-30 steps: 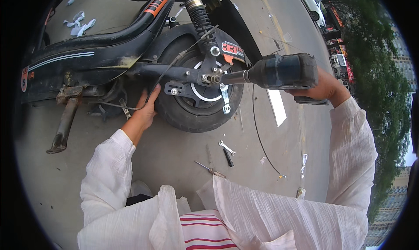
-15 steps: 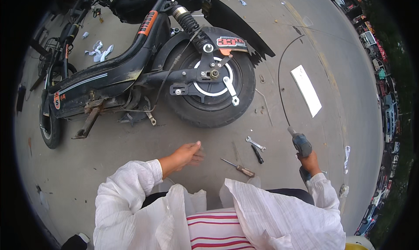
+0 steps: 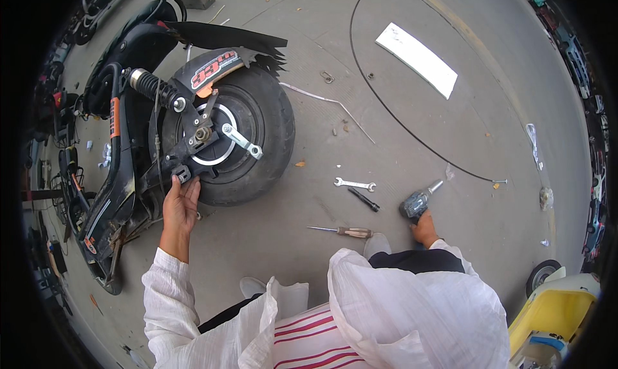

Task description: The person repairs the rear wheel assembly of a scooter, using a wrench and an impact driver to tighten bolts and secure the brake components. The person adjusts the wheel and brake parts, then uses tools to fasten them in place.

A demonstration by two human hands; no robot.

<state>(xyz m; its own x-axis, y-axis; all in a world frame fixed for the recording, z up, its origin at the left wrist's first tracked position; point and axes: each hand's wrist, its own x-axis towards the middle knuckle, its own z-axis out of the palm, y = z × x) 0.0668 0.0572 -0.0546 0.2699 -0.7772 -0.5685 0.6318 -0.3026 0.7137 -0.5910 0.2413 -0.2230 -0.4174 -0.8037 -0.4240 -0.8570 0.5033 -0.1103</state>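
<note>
An electric scooter lies tipped on its side, its rear wheel (image 3: 273, 134) facing up. My left hand (image 3: 180, 211) is at the metal bracket (image 3: 182, 174) beside the wheel hub, thumb and fingers closed about its lower edge. A silver lever arm (image 3: 242, 141) lies across the hub. My right hand (image 3: 423, 229) grips a dark blue cordless impact wrench (image 3: 414, 206), whose silver socket nose points up and right, touching nothing. Between the hands lie a double open-ended wrench (image 3: 355, 184), a short black rod-shaped tool (image 3: 364, 200) and a screwdriver (image 3: 354, 232).
A long black cable (image 3: 399, 121) curves over the ground to the right of the wheel. Beyond it lies a white panel (image 3: 418, 60). A thin bent metal rod (image 3: 335, 103) rests next to the tyre. A yellow vehicle part (image 3: 547, 311) stands at lower right.
My left hand has moved forward and left onto the bracket by the wheel. The impact wrench's nose has come away from the cable's end. The view has turned.
</note>
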